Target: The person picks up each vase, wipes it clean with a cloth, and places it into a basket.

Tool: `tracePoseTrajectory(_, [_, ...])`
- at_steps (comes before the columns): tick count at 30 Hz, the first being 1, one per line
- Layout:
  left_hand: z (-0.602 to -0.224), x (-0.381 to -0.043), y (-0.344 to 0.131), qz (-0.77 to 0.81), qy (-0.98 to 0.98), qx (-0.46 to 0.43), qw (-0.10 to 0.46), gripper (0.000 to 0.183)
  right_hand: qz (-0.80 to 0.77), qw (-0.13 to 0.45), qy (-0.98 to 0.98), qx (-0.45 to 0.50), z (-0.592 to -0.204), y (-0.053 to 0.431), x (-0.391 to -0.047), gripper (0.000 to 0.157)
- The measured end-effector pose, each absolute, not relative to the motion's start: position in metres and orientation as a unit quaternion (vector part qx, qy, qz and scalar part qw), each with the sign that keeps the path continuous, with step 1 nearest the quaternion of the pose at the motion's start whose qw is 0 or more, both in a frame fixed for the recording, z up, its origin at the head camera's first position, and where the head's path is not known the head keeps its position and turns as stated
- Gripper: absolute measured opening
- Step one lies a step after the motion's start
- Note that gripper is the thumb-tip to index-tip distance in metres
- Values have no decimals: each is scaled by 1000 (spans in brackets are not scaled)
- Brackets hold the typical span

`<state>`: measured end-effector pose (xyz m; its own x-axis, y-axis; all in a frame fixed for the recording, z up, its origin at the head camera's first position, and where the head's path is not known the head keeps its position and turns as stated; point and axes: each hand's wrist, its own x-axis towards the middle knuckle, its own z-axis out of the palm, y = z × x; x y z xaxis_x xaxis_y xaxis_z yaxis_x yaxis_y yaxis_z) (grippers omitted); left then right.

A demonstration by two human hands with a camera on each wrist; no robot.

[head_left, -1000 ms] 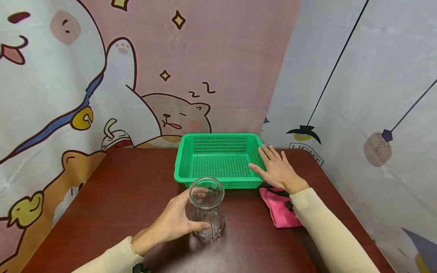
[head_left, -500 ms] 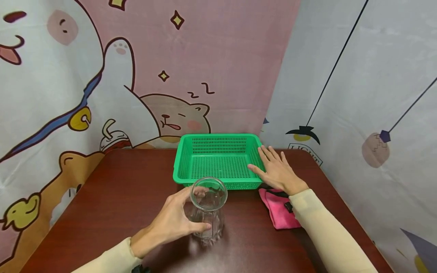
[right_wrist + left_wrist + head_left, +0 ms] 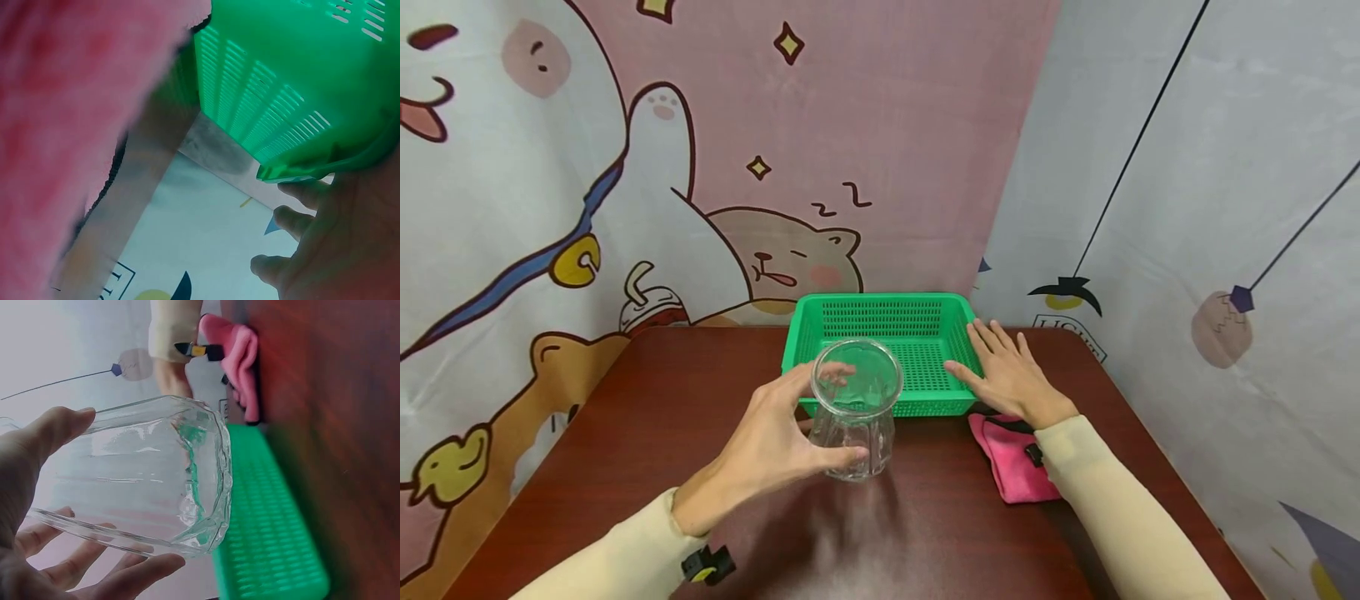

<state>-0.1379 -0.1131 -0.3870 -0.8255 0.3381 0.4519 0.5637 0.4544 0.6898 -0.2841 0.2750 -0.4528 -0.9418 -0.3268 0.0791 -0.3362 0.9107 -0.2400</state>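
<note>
Lifted since a second ago, the glass jar (image 3: 854,408) now hangs above the worktop (image 3: 647,400), gripped by the left hand (image 3: 767,450); the right hand (image 3: 1009,375) lies flat-fingered, steadying the green basket (image 3: 880,333) beside a pink cloth (image 3: 1011,458).

a clear glass vase (image 3: 854,408) — ribbed, faceted walls, a narrower neck and a wide round mouth — stands upright in the air just above the counter (image 3: 647,417), gripped round its body by the left hand (image 3: 771,450), thumb on the near side and fingers behind. it hangs before the near wall of a green plastic basket (image 3: 880,321), its mouth overlapping that wall in the head view. the basket — shallow, rectangular, perforated — sits flat on the counter with the right hand (image 3: 1011,375) resting against its right rim.
</note>
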Motion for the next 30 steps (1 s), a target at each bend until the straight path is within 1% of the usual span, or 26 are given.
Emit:
tracePoseTrajectory(6, [-373,-153,-111,-421,-849,-269,170,86,127,19,-977,172,-457,275,-284,106])
tracePoseTrajectory(14, [-360,-178,-103,-381,-859,-275,201,86,126,20,-977,171,-456,275,-283,106])
tracePoseTrajectory(23, [-345,-204,-94,-316,-893,-243,210,88,129,23,-977,170,-455,275,-282,106])
tracePoseTrajectory(30, [-337,-227,-88,-266,-919,-215,197,94,133,23,-976,171,-455,274,-281,105])
